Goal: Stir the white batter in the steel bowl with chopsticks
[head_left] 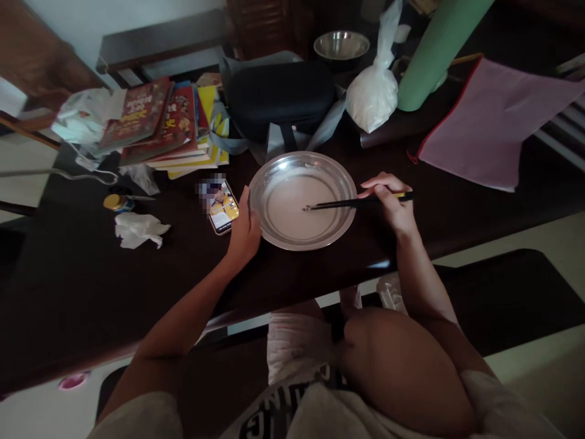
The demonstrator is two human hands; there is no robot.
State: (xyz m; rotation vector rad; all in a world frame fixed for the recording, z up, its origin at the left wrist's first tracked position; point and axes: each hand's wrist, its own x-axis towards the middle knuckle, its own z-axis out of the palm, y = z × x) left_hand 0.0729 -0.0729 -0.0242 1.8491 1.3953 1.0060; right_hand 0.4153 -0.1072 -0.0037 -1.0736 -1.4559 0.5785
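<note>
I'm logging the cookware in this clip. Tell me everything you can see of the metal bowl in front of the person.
The metal bowl is round, wide and shallow, of shiny steel by its look, with a broad sloping rim. It sits upright on the dark table and holds a thin pale whitish layer. The left hand rests against its left rim; the right hand holds dark chopsticks whose tips reach into the pale layer.
</note>
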